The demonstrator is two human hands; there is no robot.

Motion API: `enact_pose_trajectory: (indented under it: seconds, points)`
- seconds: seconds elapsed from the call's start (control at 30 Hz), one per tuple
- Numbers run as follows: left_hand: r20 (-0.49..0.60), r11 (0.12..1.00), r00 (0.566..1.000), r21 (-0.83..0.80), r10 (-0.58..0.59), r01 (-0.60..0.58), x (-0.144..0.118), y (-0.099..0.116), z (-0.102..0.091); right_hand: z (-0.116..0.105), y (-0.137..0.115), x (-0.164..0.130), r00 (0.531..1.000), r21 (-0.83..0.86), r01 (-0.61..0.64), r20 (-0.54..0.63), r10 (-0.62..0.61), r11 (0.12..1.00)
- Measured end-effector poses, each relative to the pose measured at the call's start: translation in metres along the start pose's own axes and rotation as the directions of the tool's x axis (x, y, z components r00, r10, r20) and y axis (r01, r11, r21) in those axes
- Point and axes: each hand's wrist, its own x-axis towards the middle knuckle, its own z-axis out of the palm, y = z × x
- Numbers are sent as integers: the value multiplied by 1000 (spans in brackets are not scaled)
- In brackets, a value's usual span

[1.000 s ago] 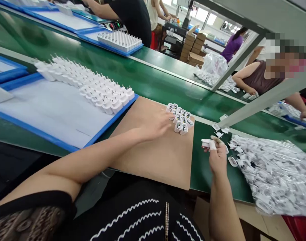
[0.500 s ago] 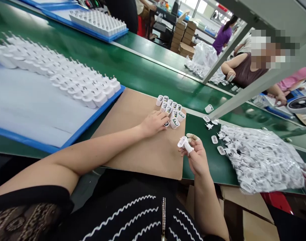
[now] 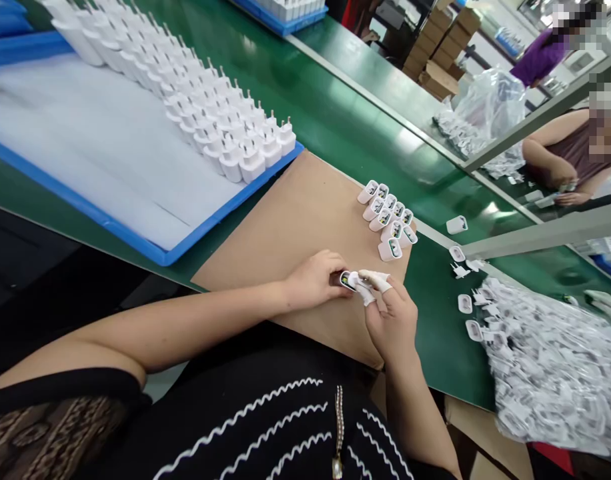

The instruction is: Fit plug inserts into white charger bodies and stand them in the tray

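My left hand (image 3: 315,280) and my right hand (image 3: 391,317) meet over the near part of a brown board (image 3: 295,227). Together they pinch a small white charger shell (image 3: 349,280) with an open end showing its inside. White finger cots cover my right fingertips. Just beyond, several more open white shells (image 3: 389,220) stand in a tight cluster on the board's far right corner. A clear bag full of white parts (image 3: 550,367) lies to the right on the green belt.
A blue-edged white tray (image 3: 110,180) at left carries rows of finished white plugs (image 3: 220,127). Loose caps (image 3: 464,303) lie on the green conveyor (image 3: 335,120). A seated person's arms (image 3: 560,160) work across the belt; cardboard boxes (image 3: 435,73) stand behind.
My left hand left the shell cluster with one shell and drew toward me. My right hand came left with its part, and both hands now meet. The view tilted down and right.
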Motion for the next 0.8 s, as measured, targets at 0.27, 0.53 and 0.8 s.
enact_pose_trajectory:
  seconds: [0.27,0.53,0.8]
  points:
    - [-11,999,1000,-36,15,-15,2,-4,2,11,-1,4,993,-226,122,33,-117,967]
    - [-21,1000,1000,11,-7,7,3,-3,5,22,3,-5,1000,-196,11,-10,-13,980]
    - [-250,1000,968,0,-30,31,-27,34,-48,-30,84,-11,945,32,-262,-193,263,965]
